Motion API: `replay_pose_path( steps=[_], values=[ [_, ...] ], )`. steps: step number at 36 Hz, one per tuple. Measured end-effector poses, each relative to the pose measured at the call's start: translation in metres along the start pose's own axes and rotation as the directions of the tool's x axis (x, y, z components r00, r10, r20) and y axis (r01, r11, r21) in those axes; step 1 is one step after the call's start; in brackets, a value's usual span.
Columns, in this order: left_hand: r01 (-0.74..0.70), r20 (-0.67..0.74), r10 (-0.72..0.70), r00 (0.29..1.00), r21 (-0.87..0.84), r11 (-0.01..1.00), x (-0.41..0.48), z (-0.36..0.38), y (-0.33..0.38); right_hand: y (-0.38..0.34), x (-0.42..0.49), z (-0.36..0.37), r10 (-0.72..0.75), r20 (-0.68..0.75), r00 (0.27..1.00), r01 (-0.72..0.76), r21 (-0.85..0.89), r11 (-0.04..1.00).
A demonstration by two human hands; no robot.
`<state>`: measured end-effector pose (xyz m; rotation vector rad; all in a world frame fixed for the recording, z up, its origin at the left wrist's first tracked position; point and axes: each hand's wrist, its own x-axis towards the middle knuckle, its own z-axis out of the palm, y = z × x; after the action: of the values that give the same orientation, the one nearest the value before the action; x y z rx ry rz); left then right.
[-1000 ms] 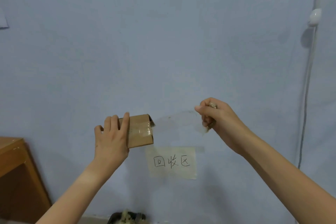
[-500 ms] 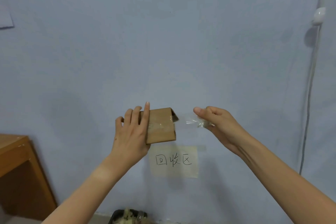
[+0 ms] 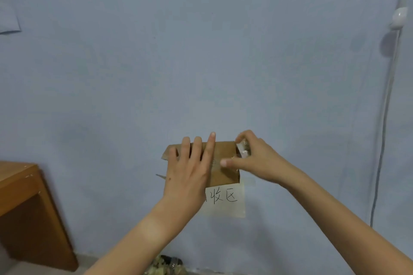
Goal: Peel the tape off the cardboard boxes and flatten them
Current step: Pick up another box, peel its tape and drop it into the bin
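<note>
**A:** Hands?

**B:** Left hand (image 3: pixel 190 169) grips the cardboard box (image 3: pixel 225 174), fingers across its front, thumb hidden behind. Right hand (image 3: pixel 257 158) pinches a crumpled wad of clear tape (image 3: pixel 242 149) at the box's upper right corner. The box is held just above the paper sign (image 3: pixel 225 203), covering its top edge.

**A:** Progress?

**B:** Some tape is off, judging by the wad. A shiny strip seems left on the face. The box looks squashed, not fully flat. No other boxes in view.

**A:** Further back?

**B:** Bin of scraps (image 3: pixel 165 267) below the sign; wooden desk (image 3: pixel 29 207) well left of it.
</note>
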<state>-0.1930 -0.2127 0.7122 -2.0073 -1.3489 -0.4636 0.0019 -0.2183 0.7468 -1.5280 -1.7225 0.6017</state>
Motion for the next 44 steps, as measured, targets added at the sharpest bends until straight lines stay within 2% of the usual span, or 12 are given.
replay_pose_path(
  steps=[3,5,8,10,11,13,19,22,24,32,38,44],
  values=[
    [0.034,0.056,-0.034,0.998,0.000,0.999,-0.002,0.009,0.007,-0.001,0.005,0.009,0.018,-0.027,0.999,-0.026,-0.311,0.950],
    [0.056,0.103,-0.056,0.993,-0.001,0.998,-0.003,0.010,0.010,-0.001,0.006,0.010,0.036,0.031,0.999,-0.023,-0.336,0.942],
    [0.087,0.150,-0.089,0.985,0.018,0.996,-0.001,0.014,0.009,-0.002,0.000,0.006,-0.030,0.252,0.967,0.088,-0.223,0.971],
    [0.127,0.185,-0.140,0.973,0.079,0.989,0.001,0.021,-0.002,-0.003,-0.009,0.003,-0.099,0.362,0.927,0.128,-0.059,0.990],
    [0.148,0.207,-0.167,0.964,0.106,0.983,0.001,0.026,-0.011,-0.003,-0.013,0.001,-0.124,0.365,0.923,0.122,0.029,0.992],
    [0.200,0.217,-0.219,0.951,0.107,0.974,-0.001,0.038,-0.028,-0.004,-0.015,-0.004,-0.148,0.280,0.948,0.113,0.136,0.984],
    [0.212,0.074,-0.210,0.975,-0.024,0.977,-0.004,0.058,-0.038,0.003,-0.007,-0.019,-0.161,0.072,0.984,0.139,0.243,0.960],
    [0.213,0.020,-0.212,0.977,-0.070,0.975,0.000,0.054,-0.037,0.006,-0.001,-0.018,-0.110,0.063,0.992,0.066,0.491,0.869],
    [0.228,-0.009,-0.230,0.973,-0.107,0.968,0.003,0.053,-0.039,0.005,0.000,-0.019,-0.089,0.118,0.989,-0.003,0.619,0.786],
    [0.269,-0.110,-0.295,0.949,-0.204,0.941,0.004,0.048,-0.045,0.007,0.003,-0.033,-0.053,0.269,0.962,-0.135,0.632,0.763],
    [0.270,-0.125,-0.302,0.945,-0.223,0.937,0.002,0.051,-0.047,0.018,0.010,-0.026,-0.058,0.255,0.965,-0.106,0.586,0.804],
    [0.261,-0.128,-0.293,0.947,-0.223,0.939,0.000,0.056,-0.047,0.028,0.015,-0.015,-0.053,0.306,0.951,-0.113,0.501,0.858]
  ],
)
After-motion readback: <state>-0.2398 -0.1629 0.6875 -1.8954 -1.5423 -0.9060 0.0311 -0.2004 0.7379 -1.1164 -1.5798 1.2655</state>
